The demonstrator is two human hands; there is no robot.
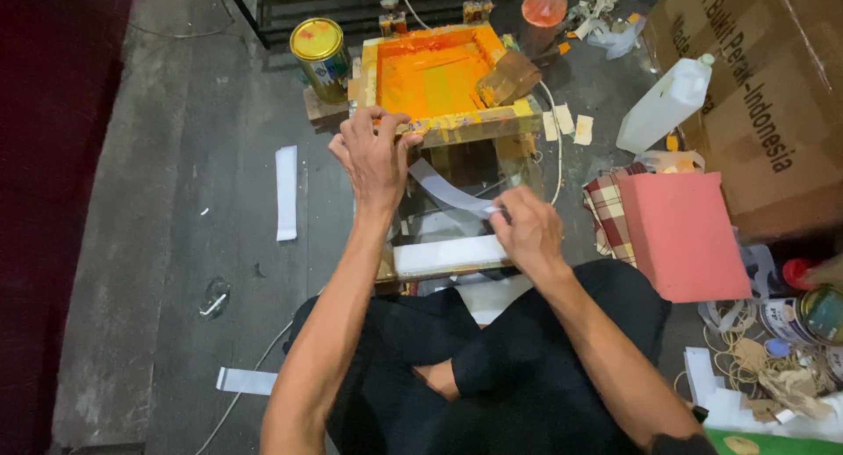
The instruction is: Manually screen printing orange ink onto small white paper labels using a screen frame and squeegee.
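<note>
1. Orange ink coats the inside of the wooden screen frame at about twelve o'clock in the head view; a wooden squeegee block leans on its right rail.
2. Our left hand sits on the frame's near edge, fingers curled over the rail and gripping it.
3. Our right hand lies at about four o'clock from the left, fingers pinched narrow on one end of a pale strip. The strip runs up and leftward under the frame toward the left hand.
4. A white sheet lies on the base below the frame, just above our crossed legs.
5. At ten o'clock from the frame stands a yellow-lidded tin; at two o'clock a white plastic jug; at three o'clock a pink block against a cardboard box.
6. Loose white strips lie on the floor at nine o'clock.
7. We judge that the strip could touch the wet ink and smear if the pinch slackens or the frame drops.
8. The squeegee block looks loosely propped; a jolt to the rail might tip it.
</note>
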